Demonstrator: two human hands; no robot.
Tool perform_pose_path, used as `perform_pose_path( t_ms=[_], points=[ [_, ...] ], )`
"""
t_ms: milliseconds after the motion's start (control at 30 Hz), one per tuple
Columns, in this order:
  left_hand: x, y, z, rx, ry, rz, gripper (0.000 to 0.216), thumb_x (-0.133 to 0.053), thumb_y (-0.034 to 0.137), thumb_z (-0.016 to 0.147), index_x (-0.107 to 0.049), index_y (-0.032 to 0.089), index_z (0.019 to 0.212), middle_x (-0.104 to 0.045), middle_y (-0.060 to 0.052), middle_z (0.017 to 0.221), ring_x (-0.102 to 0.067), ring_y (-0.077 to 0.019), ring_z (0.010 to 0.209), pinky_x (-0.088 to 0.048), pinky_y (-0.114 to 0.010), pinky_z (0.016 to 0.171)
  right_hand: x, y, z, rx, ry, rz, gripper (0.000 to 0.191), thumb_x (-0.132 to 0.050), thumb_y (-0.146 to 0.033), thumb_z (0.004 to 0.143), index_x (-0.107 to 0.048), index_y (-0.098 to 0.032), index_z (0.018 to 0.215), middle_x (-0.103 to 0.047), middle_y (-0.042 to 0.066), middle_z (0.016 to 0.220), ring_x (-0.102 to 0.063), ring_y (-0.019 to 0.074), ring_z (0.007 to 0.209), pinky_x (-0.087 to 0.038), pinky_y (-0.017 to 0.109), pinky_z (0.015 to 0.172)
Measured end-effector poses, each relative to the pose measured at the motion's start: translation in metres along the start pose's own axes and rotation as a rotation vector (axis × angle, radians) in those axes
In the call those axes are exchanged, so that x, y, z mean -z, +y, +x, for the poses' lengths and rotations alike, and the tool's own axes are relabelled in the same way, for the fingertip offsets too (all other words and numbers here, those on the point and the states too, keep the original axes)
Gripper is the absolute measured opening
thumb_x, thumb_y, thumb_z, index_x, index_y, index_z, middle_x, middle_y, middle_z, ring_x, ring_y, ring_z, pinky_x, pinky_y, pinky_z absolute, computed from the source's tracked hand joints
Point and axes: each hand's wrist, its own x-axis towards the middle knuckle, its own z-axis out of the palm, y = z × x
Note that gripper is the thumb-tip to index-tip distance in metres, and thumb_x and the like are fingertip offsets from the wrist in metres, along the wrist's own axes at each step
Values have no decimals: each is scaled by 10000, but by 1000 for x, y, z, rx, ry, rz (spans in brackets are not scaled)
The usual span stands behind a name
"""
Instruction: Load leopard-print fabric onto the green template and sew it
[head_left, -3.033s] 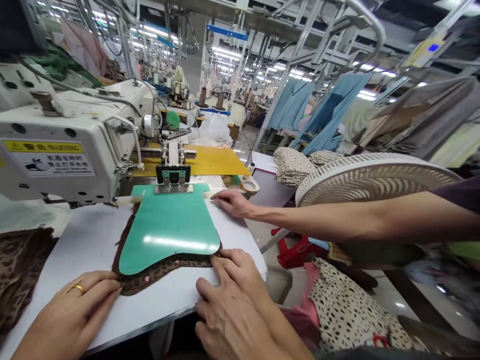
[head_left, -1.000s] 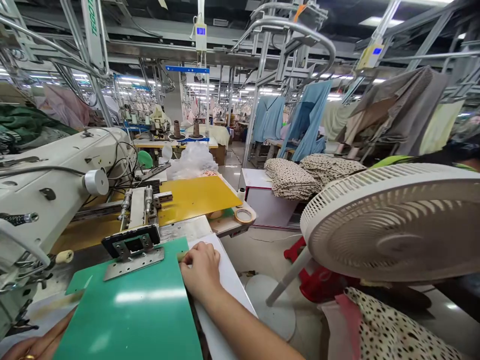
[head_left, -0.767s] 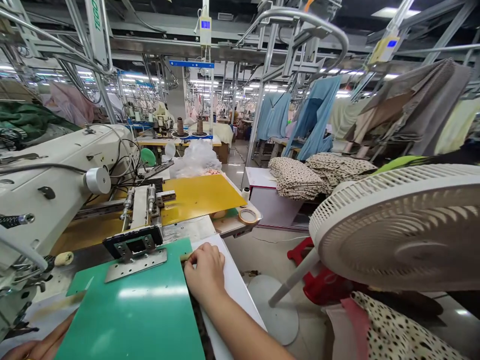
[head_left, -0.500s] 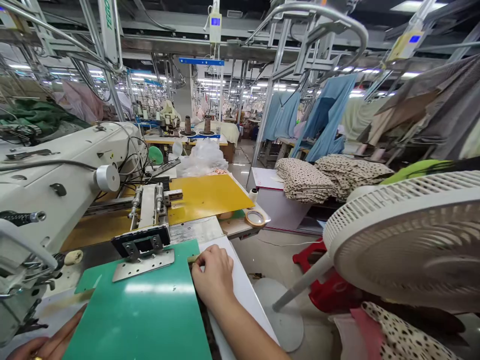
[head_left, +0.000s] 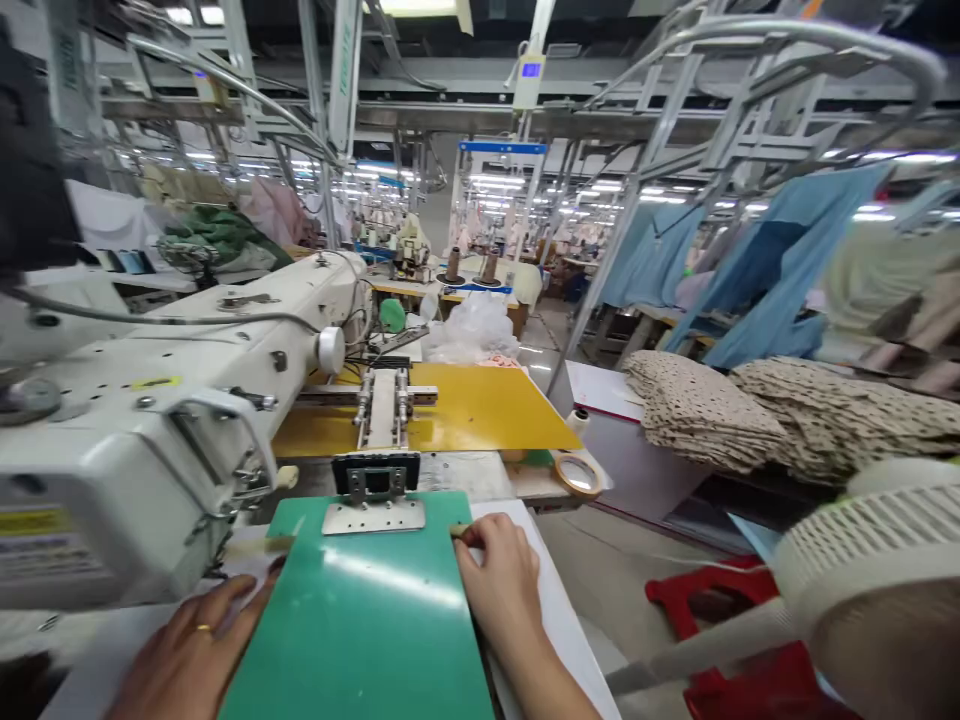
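A glossy green plate [head_left: 367, 620] lies flat before me, its far end beneath the perforated metal foot [head_left: 373, 517] of a clamp. My right hand [head_left: 504, 580] is closed at the plate's right edge, fingers curled beside a notch with a small yellowish strip [head_left: 459, 530]. On the other side, my left hand [head_left: 199, 640], wearing a ring, rests with its fingers stretched along the left edge; some fingertips are hidden at the plate. White fabric or paper [head_left: 112, 655] shows under the left hand. The white sewing machine head [head_left: 165, 400] stands to the left.
Behind the clamp is a yellow board [head_left: 495, 405], with a tape roll [head_left: 577, 474] at the table's corner. Stacks of spotted fabric [head_left: 701, 415] lie further right. A white fan [head_left: 877, 560] and a red stool [head_left: 705, 590] stand close on the right.
My view has turned left, so the scene sits further right. More of my left hand shows beside the plate. My right hand stays at the notch on the right edge.
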Motion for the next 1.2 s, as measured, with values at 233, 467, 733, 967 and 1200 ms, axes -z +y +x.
perform_pose_path(
  t_ms=[233,467,733,967,1200],
  points=[
    [42,37,10,158,-255,-84,450,-411,297,954,-498,324,1395,-623,-113,1110,-578,-274,1086,-467,-437,961,-5,20,12,-5,-118,-83,252,-518,-498,758,-609,-269,704,-636,53,921,-582,308,914,-418,441,757],
    [65,45,13,202,-308,-201,453,-320,302,980,-482,334,1402,-620,-100,1121,-576,-280,1061,-471,-461,912,-6,16,12,-21,-57,-163,340,-415,-577,721,-596,-295,658,-637,46,900,-595,293,876,-444,418,713],
    [69,51,15,209,-320,-126,463,-344,294,978,-454,307,1428,-623,-127,1170,-585,-298,1062,-477,-467,901,-2,6,12,-59,-70,-146,375,-390,-598,660,-571,-271,622,-623,64,894,-587,294,885,-435,415,712],
    [68,50,15,150,-330,-28,467,-320,339,993,-437,278,1441,-627,-132,1119,-608,-294,1024,-488,-434,867,3,5,10,-5,-86,-104,312,-504,-524,698,-572,-225,639,-589,89,876,-553,292,886,-404,404,743],
    [65,47,16,116,-336,37,496,-270,381,984,-451,271,1432,-618,-108,1021,-605,-299,990,-469,-392,790,3,-3,2,-24,-68,-123,206,-553,-386,782,-576,-199,698,-557,71,942,-508,261,969,-369,381,822]
  ],
)
